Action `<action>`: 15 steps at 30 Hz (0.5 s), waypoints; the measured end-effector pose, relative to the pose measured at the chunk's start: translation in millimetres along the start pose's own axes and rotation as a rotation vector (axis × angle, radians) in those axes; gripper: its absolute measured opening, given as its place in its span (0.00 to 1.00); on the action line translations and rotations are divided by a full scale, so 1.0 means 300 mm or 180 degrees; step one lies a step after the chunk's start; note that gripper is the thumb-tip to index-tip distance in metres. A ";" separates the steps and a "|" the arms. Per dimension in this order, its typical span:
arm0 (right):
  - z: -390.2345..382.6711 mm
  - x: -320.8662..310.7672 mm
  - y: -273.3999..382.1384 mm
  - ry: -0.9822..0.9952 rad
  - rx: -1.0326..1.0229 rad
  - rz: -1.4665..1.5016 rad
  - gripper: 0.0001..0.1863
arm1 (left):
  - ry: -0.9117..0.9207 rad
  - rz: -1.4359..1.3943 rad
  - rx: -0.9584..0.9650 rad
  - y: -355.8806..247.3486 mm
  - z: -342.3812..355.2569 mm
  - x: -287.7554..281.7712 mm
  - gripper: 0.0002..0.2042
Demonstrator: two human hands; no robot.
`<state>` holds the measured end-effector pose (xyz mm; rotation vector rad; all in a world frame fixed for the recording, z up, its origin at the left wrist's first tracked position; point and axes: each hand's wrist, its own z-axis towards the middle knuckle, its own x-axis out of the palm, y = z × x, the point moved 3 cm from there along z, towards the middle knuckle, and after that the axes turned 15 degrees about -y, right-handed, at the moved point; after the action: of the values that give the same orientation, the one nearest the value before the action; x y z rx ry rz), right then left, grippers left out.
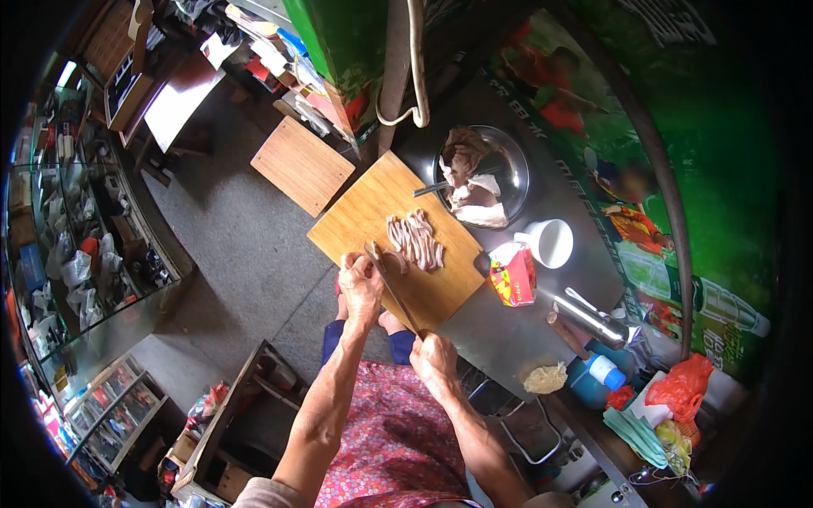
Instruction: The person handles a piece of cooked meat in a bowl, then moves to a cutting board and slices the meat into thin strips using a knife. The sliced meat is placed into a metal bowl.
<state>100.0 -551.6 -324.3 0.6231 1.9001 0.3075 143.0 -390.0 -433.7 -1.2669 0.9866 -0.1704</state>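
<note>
My right hand (434, 360) is closed around the handle of a knife (396, 296), whose long blade slants up and left over the wooden cutting board (445, 292). Close to the blade's far end, my left hand (362, 284) is closed, with a small pale piece of meat (373, 249) at its fingertips. A loose strip of meat (396, 260) lies just right of the blade. Several cut meat strips (415, 239) lie side by side on the middle of the board. Beyond its right edge, a metal bowl (521, 173) holds larger meat pieces (476, 201) and tongs or chopsticks (430, 189).
Right of the board stand a red and yellow packet (513, 275), a white cup (555, 244) and a steel flask (589, 317). A blue-capped bottle (606, 371) and red plastic bag (680, 385) lie nearer. Left are a wooden stool top (303, 165) and glass display case (144, 317).
</note>
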 end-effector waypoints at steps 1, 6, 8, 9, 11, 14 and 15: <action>-0.002 0.001 -0.002 0.0055 0.0033 -0.0047 0.09 | 0.0009 0.0016 -0.0025 -0.004 0.004 0.001 0.07; -0.010 0.015 -0.008 0.0053 0.0120 -0.0036 0.10 | 0.0071 0.0166 0.0117 -0.006 0.014 -0.004 0.06; -0.006 0.030 -0.014 0.0060 0.0154 -0.0060 0.12 | 0.0183 0.0163 0.0139 -0.004 0.016 -0.004 0.06; 0.002 0.047 -0.015 0.0046 0.0182 -0.0042 0.14 | 0.0237 0.0161 0.0152 -0.003 0.019 -0.004 0.06; 0.029 0.099 -0.010 -0.0006 0.0263 0.0023 0.16 | 0.0282 0.0130 0.0329 0.002 0.026 -0.005 0.06; 0.115 0.178 0.018 0.0297 0.0393 -0.0172 0.21 | 0.0199 0.0044 0.0398 0.023 0.006 0.008 0.05; 0.138 0.203 0.014 0.0346 0.0399 -0.0267 0.22 | 0.0159 0.0005 0.0410 -0.010 0.017 0.010 0.05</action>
<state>120.6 -517.4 -386.2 0.6186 2.0558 0.1721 149.3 -389.2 -432.7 -1.1487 1.0037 -0.2615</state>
